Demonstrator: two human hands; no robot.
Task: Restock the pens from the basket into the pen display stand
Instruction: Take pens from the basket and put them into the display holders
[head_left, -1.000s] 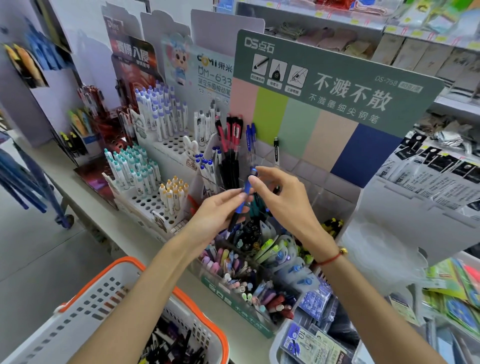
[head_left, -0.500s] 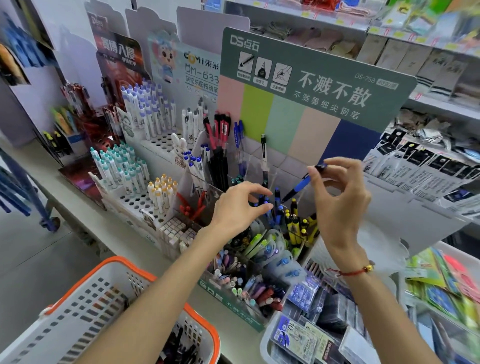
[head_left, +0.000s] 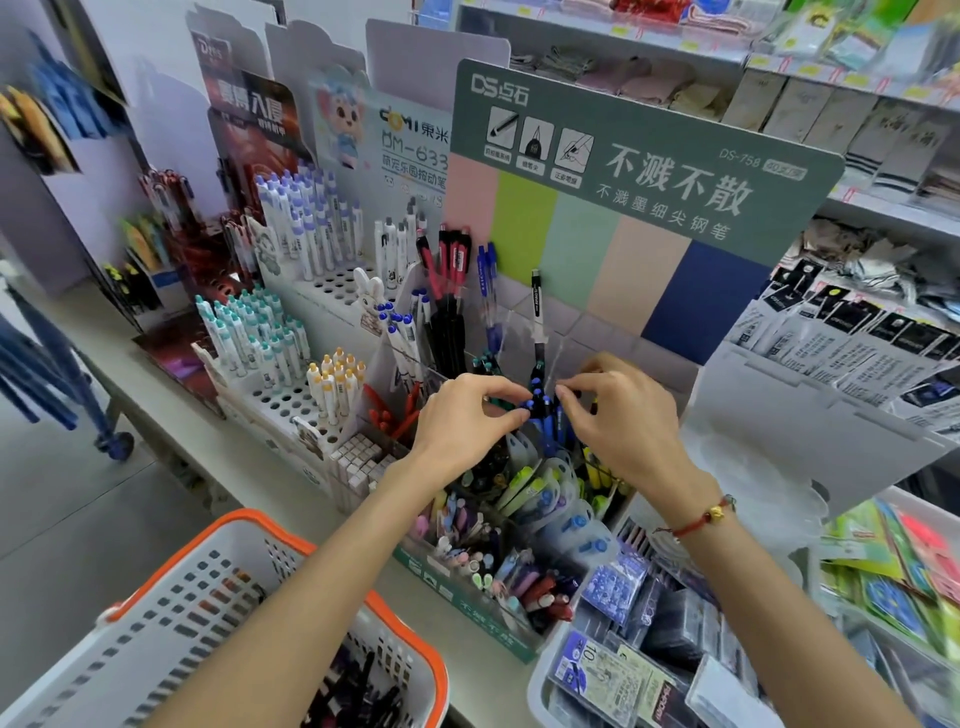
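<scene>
Below the hands, the basket (head_left: 156, 613) holds more dark pens. Left hand (head_left: 462, 421) and right hand (head_left: 618, 415) each pinch blue-capped pens (head_left: 540, 410) between them, seating them in the pen display stand (head_left: 519, 332). Likely next: release, then reach down into the basket.
</scene>
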